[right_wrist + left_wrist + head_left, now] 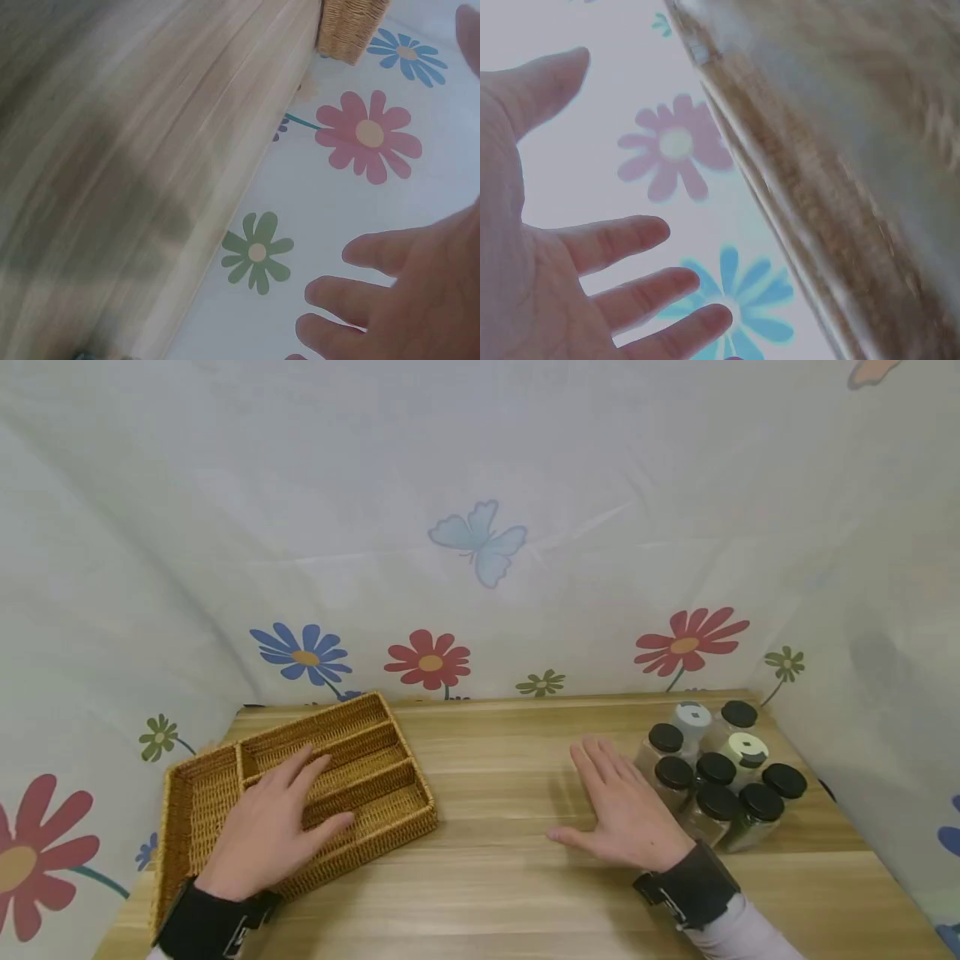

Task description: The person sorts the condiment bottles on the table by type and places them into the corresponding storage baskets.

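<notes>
My left hand hovers over a woven wicker basket at the left of the table, fingers spread and holding nothing. The basket has one compartment on its left side and several long ones to the right. At the right, my right hand is held above the table with its fingers extended and its thumb out to the side, also holding nothing. Just beyond it stands a cluster of clear jars, most with black lids and others with a white lid or a pale green lid.
Both hands are over a wooden table. White cloth printed with flowers and a butterfly hangs behind it and along both sides. Each wrist wears a black strap with a camera.
</notes>
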`<control>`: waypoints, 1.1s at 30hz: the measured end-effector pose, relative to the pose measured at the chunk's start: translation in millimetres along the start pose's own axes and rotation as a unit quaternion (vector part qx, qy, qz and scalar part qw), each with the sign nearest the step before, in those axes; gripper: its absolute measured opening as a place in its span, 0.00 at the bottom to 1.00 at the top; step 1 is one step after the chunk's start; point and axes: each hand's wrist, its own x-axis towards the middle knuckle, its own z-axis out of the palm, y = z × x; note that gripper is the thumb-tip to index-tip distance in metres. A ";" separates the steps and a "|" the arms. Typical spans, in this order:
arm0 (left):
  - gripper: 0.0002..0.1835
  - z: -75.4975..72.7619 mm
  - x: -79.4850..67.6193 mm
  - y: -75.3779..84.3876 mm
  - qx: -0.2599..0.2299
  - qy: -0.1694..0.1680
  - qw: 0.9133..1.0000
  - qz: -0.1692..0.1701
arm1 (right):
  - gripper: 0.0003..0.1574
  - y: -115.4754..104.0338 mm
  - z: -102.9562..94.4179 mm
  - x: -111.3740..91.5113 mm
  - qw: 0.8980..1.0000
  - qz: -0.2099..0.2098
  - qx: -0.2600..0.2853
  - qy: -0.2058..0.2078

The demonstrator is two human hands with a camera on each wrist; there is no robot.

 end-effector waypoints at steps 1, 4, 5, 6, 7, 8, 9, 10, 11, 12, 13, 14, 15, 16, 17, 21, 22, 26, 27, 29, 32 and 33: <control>0.51 -3.8 -3.7 -6.6 0.001 0.003 1.000 -0.007 | 0.73 0.0 -0.4 0.0 1.000 -0.002 0.002 0.003; 0.51 -13.3 -13.6 -25.6 0.008 0.008 0.999 -0.036 | 0.66 -0.2 -1.8 1.1 1.000 -0.008 0.005 0.018; 0.50 -15.1 -16.7 -32.8 0.009 0.013 0.999 -0.044 | 0.63 -0.4 -2.5 1.7 1.000 -0.011 0.007 0.024; 0.49 -16.5 -19.9 -40.2 0.009 0.014 0.999 -0.052 | 0.61 -0.7 -3.5 2.3 0.999 -0.014 0.007 0.031; 0.48 -18.1 -23.4 -48.7 0.006 0.014 0.998 -0.060 | 0.58 -1.2 -4.8 2.9 0.999 -0.017 0.007 0.038; 0.48 -19.7 -27.0 -56.5 0.001 0.012 0.997 -0.071 | 0.55 -1.6 -6.1 3.5 0.999 -0.020 0.006 0.044; 0.48 -20.7 -30.5 -64.9 -0.005 0.010 0.997 -0.080 | 0.52 -1.9 -7.4 4.2 0.998 -0.023 0.004 0.050; 0.47 -21.7 -33.9 -73.0 -0.010 0.009 0.996 -0.089 | 0.50 -2.3 -8.9 4.8 0.998 -0.025 0.002 0.055; 0.47 -22.8 -37.0 -79.9 -0.014 0.008 0.995 -0.097 | 0.48 -2.9 -10.6 5.2 0.998 -0.025 0.001 0.058; 0.47 -23.9 -39.7 -86.0 -0.019 0.004 0.994 -0.106 | 0.46 -3.5 -12.3 5.5 0.998 -0.027 -0.001 0.061; 0.48 -25.0 -42.6 -91.8 -0.022 0.001 0.993 -0.113 | 0.44 -3.9 -13.7 5.9 0.998 -0.028 -0.003 0.064; 0.48 -26.2 -45.8 -96.3 -0.021 0.000 0.992 -0.124 | 0.42 -4.2 -14.9 6.4 0.997 -0.029 -0.004 0.066; 0.49 -27.0 -48.1 -100.4 -0.017 -0.002 0.991 -0.134 | 0.40 -4.7 -16.2 6.6 0.997 -0.030 -0.004 0.067; 0.49 -27.5 -50.8 -103.7 -0.015 -0.005 0.989 -0.144 | 0.39 -5.2 -17.7 6.8 0.997 -0.030 -0.004 0.069; 0.50 -28.8 -53.3 -106.7 -0.015 -0.013 0.988 -0.154 | 0.38 -5.6 -19.0 6.9 0.997 -0.030 -0.005 0.070; 0.54 -33.4 -62.2 -121.8 -0.012 -0.057 0.979 -0.197 | 0.34 -6.7 -24.5 7.3 0.997 -0.029 -0.004 0.076; 0.54 -34.2 -64.1 -125.6 -0.013 -0.070 0.976 -0.204 | 0.34 -6.6 -25.8 7.2 0.997 -0.029 -0.005 0.077; 0.55 -30.1 -71.6 -141.0 -0.021 -0.114 0.966 -0.232 | 0.32 -5.9 -29.0 6.5 0.997 -0.028 -0.005 0.078; 0.56 -28.0 -74.0 -144.3 -0.028 -0.128 0.962 -0.238 | 0.32 -5.7 -29.4 6.1 0.997 -0.028 -0.004 0.078; 0.57 -23.0 -78.7 -150.5 -0.051 -0.159 0.953 -0.253 | 0.31 -5.4 -29.6 5.6 0.997 -0.026 -0.004 0.076; 0.60 -14.5 -86.6 -157.5 -0.099 -0.198 0.934 -0.281 | 0.31 -5.0 -29.7 4.7 0.997 -0.022 -0.003 0.072; 0.60 -12.0 -89.0 -159.2 -0.116 -0.205 0.927 -0.291 | 0.31 -4.8 -29.9 4.4 0.997 -0.020 -0.003 0.071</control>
